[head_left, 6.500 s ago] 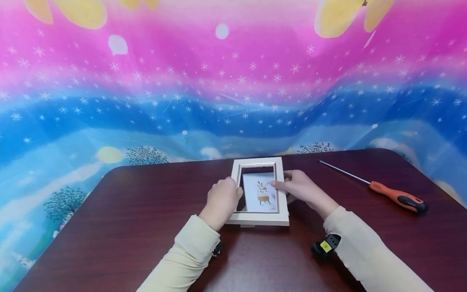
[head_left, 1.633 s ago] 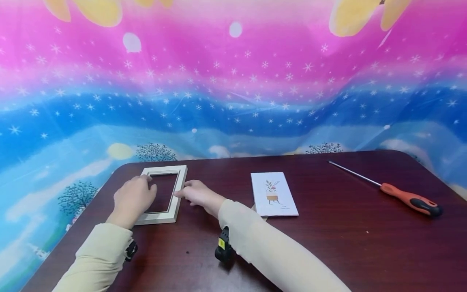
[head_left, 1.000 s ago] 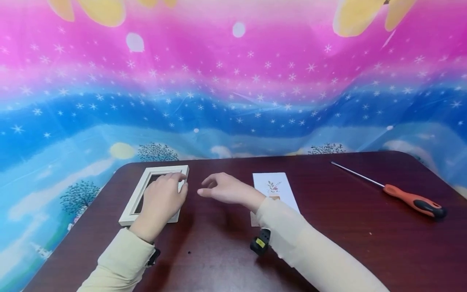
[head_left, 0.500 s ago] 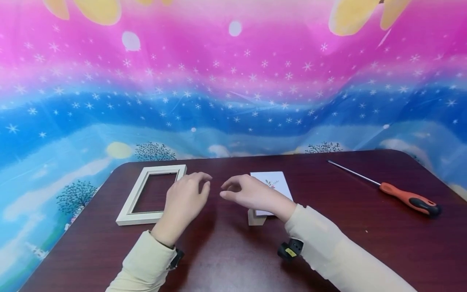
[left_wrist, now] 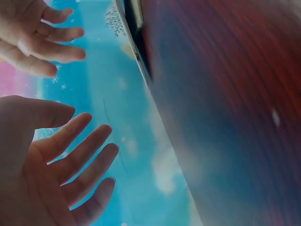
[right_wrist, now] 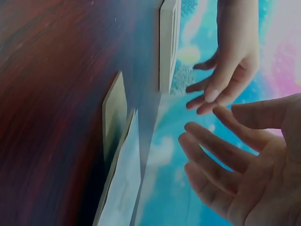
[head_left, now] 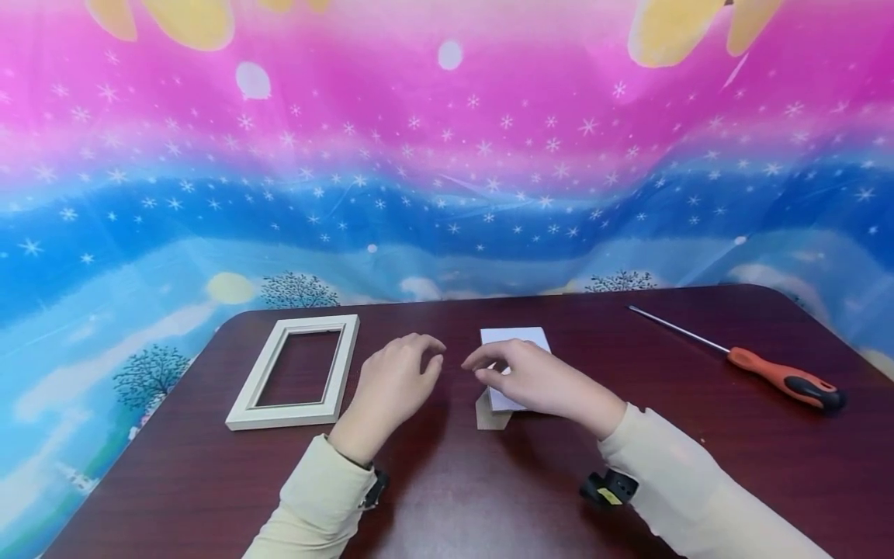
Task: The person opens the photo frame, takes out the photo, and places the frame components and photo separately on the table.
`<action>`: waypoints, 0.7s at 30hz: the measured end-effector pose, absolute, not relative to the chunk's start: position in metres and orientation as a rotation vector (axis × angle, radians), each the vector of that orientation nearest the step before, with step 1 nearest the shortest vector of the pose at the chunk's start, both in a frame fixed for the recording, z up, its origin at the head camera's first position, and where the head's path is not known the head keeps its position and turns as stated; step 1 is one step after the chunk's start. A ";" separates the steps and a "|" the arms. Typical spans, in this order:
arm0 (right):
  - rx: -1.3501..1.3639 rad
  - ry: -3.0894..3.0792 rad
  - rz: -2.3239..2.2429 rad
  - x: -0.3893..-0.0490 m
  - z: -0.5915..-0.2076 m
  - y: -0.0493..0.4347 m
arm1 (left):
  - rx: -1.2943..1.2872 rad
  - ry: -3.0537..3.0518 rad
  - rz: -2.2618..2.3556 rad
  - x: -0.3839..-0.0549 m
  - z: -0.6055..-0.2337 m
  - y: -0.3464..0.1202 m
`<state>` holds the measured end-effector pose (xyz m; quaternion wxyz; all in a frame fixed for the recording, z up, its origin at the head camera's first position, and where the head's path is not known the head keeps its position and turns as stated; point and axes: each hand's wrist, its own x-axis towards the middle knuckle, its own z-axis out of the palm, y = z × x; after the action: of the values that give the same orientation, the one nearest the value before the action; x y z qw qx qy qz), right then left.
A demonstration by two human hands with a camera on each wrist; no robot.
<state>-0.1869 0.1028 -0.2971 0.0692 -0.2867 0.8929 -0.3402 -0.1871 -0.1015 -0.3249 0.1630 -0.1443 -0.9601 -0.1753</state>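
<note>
My left hand (head_left: 394, 388) hovers over the table between a white picture frame (head_left: 261, 373) and a white card (head_left: 513, 335). It holds nothing; its fingers are loosely bent, spread in the left wrist view. Above the card hangs my right hand (head_left: 548, 384), also without anything in it, hiding most of the card's printed plant picture. From under the card's near edge sticks out a flat beige piece (head_left: 492, 413); the right wrist view shows this beige piece (right_wrist: 115, 113) lying close to the table beneath the tilted card (right_wrist: 124, 174). The frame lies flat, its opening showing bare tabletop.
A screwdriver (head_left: 768, 378) with an orange and black handle lies at the right of the dark red-brown table (head_left: 168, 466). Behind the table's far edge hangs a pink and blue patterned cloth (head_left: 447, 194).
Earlier both hands held the frame in the middle, the card showing through it. The frame then went to the left and was let go. Both hands have since moved right, toward the card.
</note>
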 end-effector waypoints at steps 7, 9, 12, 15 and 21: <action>-0.831 2.772 -0.897 -0.187 -0.302 0.124 | -0.434 -2.760 -0.495 -0.188 -0.328 -0.095; -0.829 2.797 -0.839 -0.187 -0.303 0.129 | -0.433 -2.765 -0.491 -0.187 -0.329 -0.096; -0.804 2.855 -0.734 -0.186 -0.304 0.135 | -0.431 -2.766 -0.490 -0.187 -0.330 -0.098; -0.782 2.913 -0.598 -0.184 -0.304 0.140 | -0.440 -2.765 -0.499 -0.186 -0.332 -0.098; -0.896 2.921 -0.375 -0.184 -0.313 0.150 | -0.445 -2.778 -0.510 -0.186 -0.334 -0.096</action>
<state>-0.1841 0.1495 -0.3127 0.0314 -0.2909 0.9485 -0.1216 -0.1855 -0.0961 -0.3343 0.1405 -0.1540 -0.9619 -0.1767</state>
